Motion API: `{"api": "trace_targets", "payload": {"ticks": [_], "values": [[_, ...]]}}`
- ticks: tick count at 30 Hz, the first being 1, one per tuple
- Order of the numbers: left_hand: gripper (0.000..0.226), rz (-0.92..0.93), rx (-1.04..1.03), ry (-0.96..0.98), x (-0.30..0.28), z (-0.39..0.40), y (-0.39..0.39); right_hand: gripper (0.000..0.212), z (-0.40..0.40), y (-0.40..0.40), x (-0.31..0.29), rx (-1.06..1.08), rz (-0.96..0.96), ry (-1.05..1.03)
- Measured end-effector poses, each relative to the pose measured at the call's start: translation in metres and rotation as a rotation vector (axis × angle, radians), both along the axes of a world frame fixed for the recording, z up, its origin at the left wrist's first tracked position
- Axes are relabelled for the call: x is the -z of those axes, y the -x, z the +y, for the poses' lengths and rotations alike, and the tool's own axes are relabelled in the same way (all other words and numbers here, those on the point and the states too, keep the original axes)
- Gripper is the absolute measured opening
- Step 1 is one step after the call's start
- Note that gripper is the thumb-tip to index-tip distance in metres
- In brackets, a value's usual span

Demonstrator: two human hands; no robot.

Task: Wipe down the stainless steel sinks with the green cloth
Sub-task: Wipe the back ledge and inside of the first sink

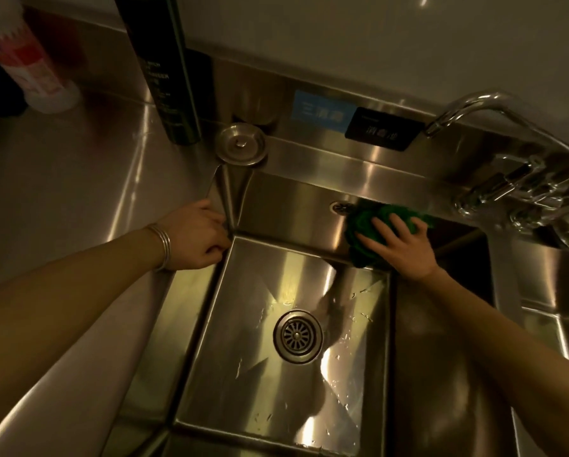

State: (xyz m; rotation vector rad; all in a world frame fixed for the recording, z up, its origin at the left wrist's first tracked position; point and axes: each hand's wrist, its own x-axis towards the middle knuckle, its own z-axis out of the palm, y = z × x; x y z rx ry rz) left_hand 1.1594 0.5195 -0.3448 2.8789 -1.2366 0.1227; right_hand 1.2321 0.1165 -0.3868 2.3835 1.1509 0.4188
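- right hand (400, 247) is flat, fingers spread, pressing the green cloth (369, 230) against the sink's (243, 324) back wall, up around 1 o'clock from the drain (298, 336)
- cloth is bunched up, just beside the little overflow hole (342, 207) (touching or not, can't tell)
- left hand (199, 235) sits on the sink's rim at the back-left corner, about 10 o'clock from the drain, fingers curled over the edge, bangles (164, 247) on the wrist
- water drops scattered on the sink floor
- tap (467, 110) hangs over at 2 o'clock
- on the counter (62, 179): round steel lid (242, 144) at 12 o'clock, dark bottle (164, 67) right next to it, red-and-white bottle (29, 61) way off at 10 o'clock
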Motion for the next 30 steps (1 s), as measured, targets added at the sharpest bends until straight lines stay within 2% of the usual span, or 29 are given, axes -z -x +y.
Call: {"api": "trace_targets", "payload": {"ticks": [2, 4, 6, 11, 13, 15, 17, 19, 22, 23, 26, 28, 30], "values": [[0.026, 0.002, 0.0, -0.008, 0.0, 0.0, 0.0, 0.092, -0.004, 0.001, 0.018, 0.023, 0.138, 0.145], [0.026, 0.0, 0.001, -0.009, 0.001, 0.0, 0.001, 0.091, -0.008, 0.007, 0.037, 0.091, 0.258, 0.198], [0.026, -0.007, -0.002, -0.007, 0.001, 0.0, 0.001, 0.08, -0.012, 0.009, 0.05, 0.175, 0.376, 0.236], [0.028, -0.032, -0.001, -0.009, 0.003, 0.001, -0.001, 0.051, -0.003, 0.015, 0.059, 0.262, 0.462, 0.44], [0.029, -0.036, 0.002, -0.007, 0.003, 0.001, -0.003, 0.057, 0.004, 0.023, 0.064, 0.423, 0.467, 0.262], [0.029, -0.032, -0.005, -0.003, 0.002, 0.001, -0.004, 0.073, 0.022, 0.024, 0.067, 0.367, 0.396, 0.03], [0.029, -0.015, -0.014, 0.001, 0.002, 0.001, -0.004, 0.082, 0.04, 0.019, 0.074, 0.331, 0.395, -0.078], [0.029, -0.01, -0.031, -0.01, 0.002, 0.0, -0.004, 0.084, 0.061, 0.02, 0.075, 0.431, 0.524, -0.075], [0.029, 0.013, -0.046, 0.003, 0.003, 0.0, -0.004, 0.072, 0.062, 0.045, 0.111, 0.87, 0.771, -0.094], [0.03, 0.019, -0.046, 0.012, 0.005, 0.0, -0.004, 0.075, 0.056, 0.054, 0.126, 0.99, 0.856, -0.108], [0.031, 0.05, -0.03, 0.019, 0.003, 0.003, -0.007, 0.097, 0.051, 0.062, 0.142, 1.121, 0.992, -0.221], [0.03, 0.05, -0.03, 0.016, 0.003, 0.003, -0.006, 0.097, 0.071, 0.049, 0.14, 1.22, 1.065, -0.381], [0.03, 0.037, -0.036, 0.02, 0.003, 0.002, -0.006, 0.092, 0.096, 0.04, 0.146, 1.266, 1.052, -0.481]]}}
